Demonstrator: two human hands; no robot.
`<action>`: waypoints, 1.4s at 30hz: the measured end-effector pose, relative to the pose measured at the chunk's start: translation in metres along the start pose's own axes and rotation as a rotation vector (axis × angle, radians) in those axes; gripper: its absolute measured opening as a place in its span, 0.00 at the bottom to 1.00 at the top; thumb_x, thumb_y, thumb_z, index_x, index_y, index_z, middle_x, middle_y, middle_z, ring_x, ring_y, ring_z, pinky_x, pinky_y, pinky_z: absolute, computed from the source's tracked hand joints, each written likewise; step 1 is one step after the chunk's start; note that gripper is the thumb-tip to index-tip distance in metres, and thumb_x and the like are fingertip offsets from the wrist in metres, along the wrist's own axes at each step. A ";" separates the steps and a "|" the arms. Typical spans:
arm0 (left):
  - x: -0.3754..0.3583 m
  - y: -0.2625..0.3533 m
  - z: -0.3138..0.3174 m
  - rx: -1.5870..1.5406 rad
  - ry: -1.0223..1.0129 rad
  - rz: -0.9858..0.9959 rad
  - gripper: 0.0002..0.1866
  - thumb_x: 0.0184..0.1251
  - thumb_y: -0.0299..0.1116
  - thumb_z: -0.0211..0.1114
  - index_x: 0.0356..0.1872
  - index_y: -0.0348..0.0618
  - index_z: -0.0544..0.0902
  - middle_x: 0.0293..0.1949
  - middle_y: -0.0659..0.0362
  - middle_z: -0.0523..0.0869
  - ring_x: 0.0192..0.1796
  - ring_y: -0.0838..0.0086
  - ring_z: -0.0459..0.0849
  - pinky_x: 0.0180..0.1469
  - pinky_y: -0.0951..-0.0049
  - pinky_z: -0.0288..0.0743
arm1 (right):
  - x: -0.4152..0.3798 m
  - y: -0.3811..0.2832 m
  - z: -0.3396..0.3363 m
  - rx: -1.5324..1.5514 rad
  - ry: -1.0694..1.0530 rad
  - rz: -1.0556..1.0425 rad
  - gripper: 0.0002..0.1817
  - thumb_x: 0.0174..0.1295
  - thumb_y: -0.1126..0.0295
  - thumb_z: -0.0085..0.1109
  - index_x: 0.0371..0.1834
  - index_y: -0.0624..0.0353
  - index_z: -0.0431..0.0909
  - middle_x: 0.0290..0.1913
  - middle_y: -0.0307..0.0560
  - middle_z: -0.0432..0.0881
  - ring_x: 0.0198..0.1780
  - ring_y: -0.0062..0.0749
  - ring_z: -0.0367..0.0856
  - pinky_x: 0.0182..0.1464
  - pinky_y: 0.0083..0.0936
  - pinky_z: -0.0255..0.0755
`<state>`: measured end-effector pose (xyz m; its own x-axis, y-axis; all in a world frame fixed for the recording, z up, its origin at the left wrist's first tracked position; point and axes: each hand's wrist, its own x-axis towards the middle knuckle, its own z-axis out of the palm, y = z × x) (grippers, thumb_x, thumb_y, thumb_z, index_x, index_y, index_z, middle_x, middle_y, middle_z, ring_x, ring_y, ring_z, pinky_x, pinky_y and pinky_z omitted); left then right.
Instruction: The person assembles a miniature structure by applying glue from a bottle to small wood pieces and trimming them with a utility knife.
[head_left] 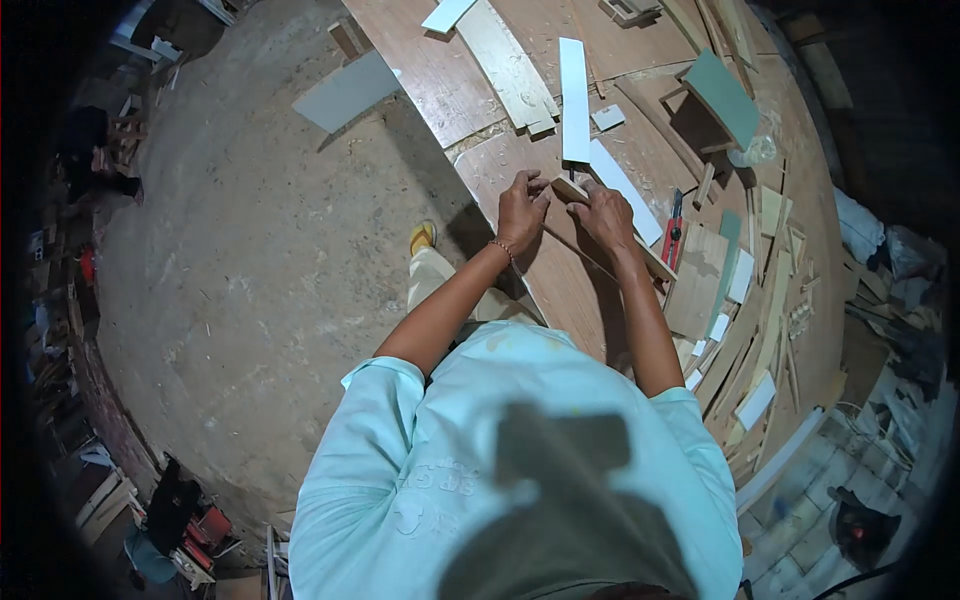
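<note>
My left arm point(448, 308) and right arm point(647, 310) reach forward, slanting inward to bring the hands close together. My left hand point(522, 211) bends its fingers rightward; near it, my right hand point(606, 216) is curled, thumb angled toward the left.

In the upper right of the frame, a green-topped wooden piece point(735, 105) stands on the bench point(415, 50), with a clear plastic container point(757, 151) just beside it. Thin wood strips point(772, 318) lie along the bench's right side. A grey board point(345, 92) is at upper left, over the concrete floor point(250, 200). A pale bag point(857, 220) sits near the right edge; a dark, rounded object point(862, 530), hard to identify, lies on tiles point(800, 490) at lower right.
</note>
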<state>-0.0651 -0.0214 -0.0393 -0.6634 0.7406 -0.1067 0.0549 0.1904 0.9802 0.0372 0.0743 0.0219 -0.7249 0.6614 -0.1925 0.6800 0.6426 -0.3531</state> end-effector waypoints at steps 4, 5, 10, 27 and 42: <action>0.001 -0.002 0.000 0.006 0.024 0.023 0.20 0.45 0.19 0.58 0.44 0.33 0.67 0.37 0.49 0.79 0.40 0.65 0.79 0.41 0.73 0.73 | 0.004 -0.002 0.004 -0.014 -0.035 0.015 0.17 0.43 0.63 0.61 0.33 0.63 0.74 0.28 0.57 0.78 0.33 0.47 0.77 0.35 0.36 0.69; 0.000 -0.003 0.000 0.000 0.028 0.015 0.20 0.45 0.19 0.58 0.44 0.33 0.67 0.37 0.49 0.79 0.40 0.65 0.79 0.41 0.73 0.73 | 0.006 0.001 0.007 -0.026 -0.037 0.017 0.16 0.43 0.64 0.61 0.33 0.63 0.74 0.28 0.57 0.77 0.32 0.48 0.77 0.35 0.35 0.69; 0.000 0.000 -0.001 0.031 0.007 0.025 0.20 0.48 0.21 0.58 0.46 0.35 0.67 0.40 0.54 0.80 0.39 0.70 0.80 0.41 0.76 0.73 | 0.006 0.001 0.009 -0.044 -0.020 0.002 0.14 0.43 0.65 0.60 0.30 0.64 0.75 0.28 0.58 0.77 0.32 0.48 0.76 0.34 0.35 0.69; 0.001 0.000 -0.001 0.119 -0.023 0.055 0.17 0.49 0.20 0.57 0.42 0.32 0.69 0.38 0.54 0.81 0.38 0.71 0.80 0.39 0.77 0.73 | 0.006 0.014 0.025 0.000 0.087 -0.061 0.11 0.44 0.66 0.58 0.21 0.66 0.73 0.27 0.57 0.76 0.34 0.47 0.76 0.34 0.36 0.69; 0.008 -0.015 0.000 0.174 -0.054 0.148 0.21 0.49 0.21 0.57 0.48 0.34 0.65 0.39 0.54 0.80 0.37 0.73 0.79 0.38 0.77 0.72 | 0.005 0.017 0.024 0.039 0.128 -0.080 0.19 0.40 0.59 0.62 0.28 0.65 0.73 0.31 0.56 0.77 0.36 0.46 0.76 0.39 0.36 0.69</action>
<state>-0.0709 -0.0186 -0.0552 -0.5982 0.8010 0.0232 0.2799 0.1817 0.9427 0.0430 0.0793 -0.0073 -0.7548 0.6544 -0.0446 0.6142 0.6812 -0.3983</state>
